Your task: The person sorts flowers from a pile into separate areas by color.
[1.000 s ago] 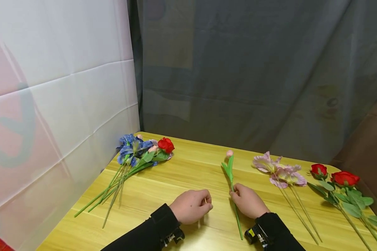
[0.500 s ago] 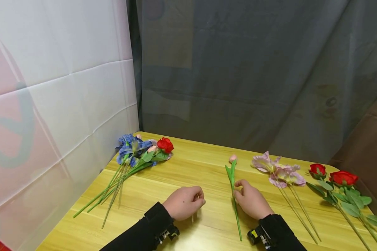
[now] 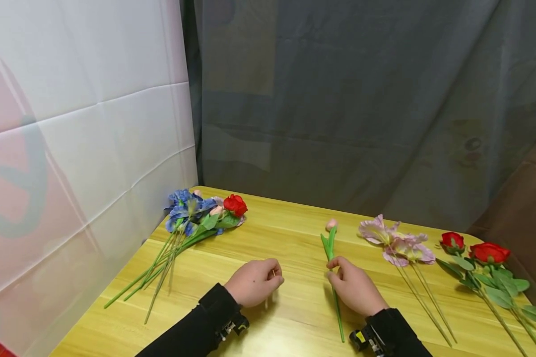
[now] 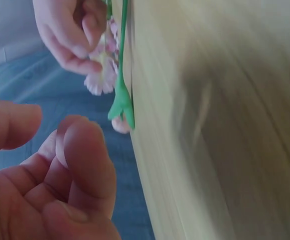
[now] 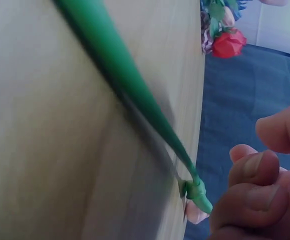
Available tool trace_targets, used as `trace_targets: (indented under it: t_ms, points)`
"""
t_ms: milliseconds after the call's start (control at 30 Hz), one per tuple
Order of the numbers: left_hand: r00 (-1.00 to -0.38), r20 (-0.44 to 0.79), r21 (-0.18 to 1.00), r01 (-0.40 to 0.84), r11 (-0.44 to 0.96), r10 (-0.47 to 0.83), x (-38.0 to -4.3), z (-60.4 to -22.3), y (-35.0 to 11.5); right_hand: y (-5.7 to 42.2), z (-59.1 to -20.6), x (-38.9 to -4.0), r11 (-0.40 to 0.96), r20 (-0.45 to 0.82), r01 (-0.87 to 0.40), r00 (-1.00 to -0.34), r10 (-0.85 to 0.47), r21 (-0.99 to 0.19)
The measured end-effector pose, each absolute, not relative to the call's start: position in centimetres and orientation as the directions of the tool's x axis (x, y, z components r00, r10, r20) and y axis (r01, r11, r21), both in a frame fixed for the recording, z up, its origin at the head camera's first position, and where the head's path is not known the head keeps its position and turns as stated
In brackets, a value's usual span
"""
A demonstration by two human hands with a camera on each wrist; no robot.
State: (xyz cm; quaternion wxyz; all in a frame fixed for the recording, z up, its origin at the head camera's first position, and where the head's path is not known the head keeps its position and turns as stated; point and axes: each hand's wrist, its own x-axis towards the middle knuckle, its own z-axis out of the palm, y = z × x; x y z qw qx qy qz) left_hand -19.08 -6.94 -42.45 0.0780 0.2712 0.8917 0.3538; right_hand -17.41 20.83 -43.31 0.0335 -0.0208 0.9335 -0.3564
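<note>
A pink artificial tulip [image 3: 329, 248] with a green stem and leaves lies on the wooden table, its bud pointing away from me. My right hand [image 3: 356, 286] hovers over the stem from the right, thumb and fingers loosely bent. In the right wrist view the stem [image 5: 130, 80] runs along the tabletop, outside the gap between thumb and fingers. Left of the tulip, my left hand [image 3: 254, 282] is held above the table with fingers loosely curled and nothing in them. Its thumb and fingertips [image 4: 87, 155] stand apart in the left wrist view.
At the back left lies a pile of blue flowers [image 3: 189, 210], pink buds and a red rose [image 3: 235, 205], stems toward me. Right of the tulip lie light purple flowers [image 3: 408, 248], then red roses [image 3: 490, 253] at the right edge. Cloth curtains [image 3: 339, 109] stand behind the table [image 3: 286, 238].
My right fingers have let go of the tulip stem, and its bud end has shifted slightly right and nearer. My left hand has drawn back to the left.
</note>
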Motion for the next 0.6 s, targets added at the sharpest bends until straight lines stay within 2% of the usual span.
trace_targets:
  t_ms: [333,600]
  points:
    - [-0.879,0.055,0.655,0.390,0.647,0.474,-20.4,-42.4,-9.6,20.1,-43.9,-17.5,0.740,-0.062,-0.038,-0.992,-0.107,-0.672]
    - [-0.937,0.074,0.621,0.311,0.720,0.341,-21.6,-42.2,-12.6,19.5,-43.7,-17.4,0.728,-0.040,-0.108,-0.982,-0.183,-0.677]
